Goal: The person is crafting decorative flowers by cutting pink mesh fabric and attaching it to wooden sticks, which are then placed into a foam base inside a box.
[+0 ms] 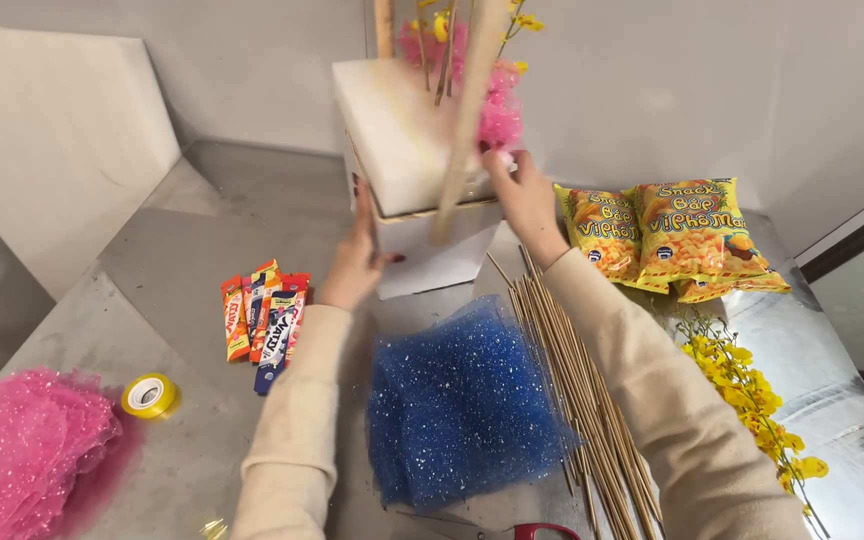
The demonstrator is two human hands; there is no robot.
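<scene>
A: Start with the biggest thing. What can't you make out?

B: The grey surface runs off every edge. On it stands a white foam block in a white box; the block's top is cut off by the frame, and a blurred wooden stick crosses in front of it.

A: Which way does the stick run?

B: Nearly upright, its top leaning slightly right and away, long axis top to bottom. Its lower end is near the box rim.

A: And the hands?

B: The left hand lies flat against the box's left side, fingers pressed together. The right hand is at the block's right edge, pinching pink mesh; the fingertips are partly hidden.

A: The rest?

B: Blue glittery netting, soft and crumpled, sits between the forearms. A pink netting pile is cut off at left. A bundle of thin wooden skewers points away. Glossy yellow snack bags, a yellow flower spray, candy bars, a yellow tape roll, and red scissor handles, mostly cut off.
</scene>
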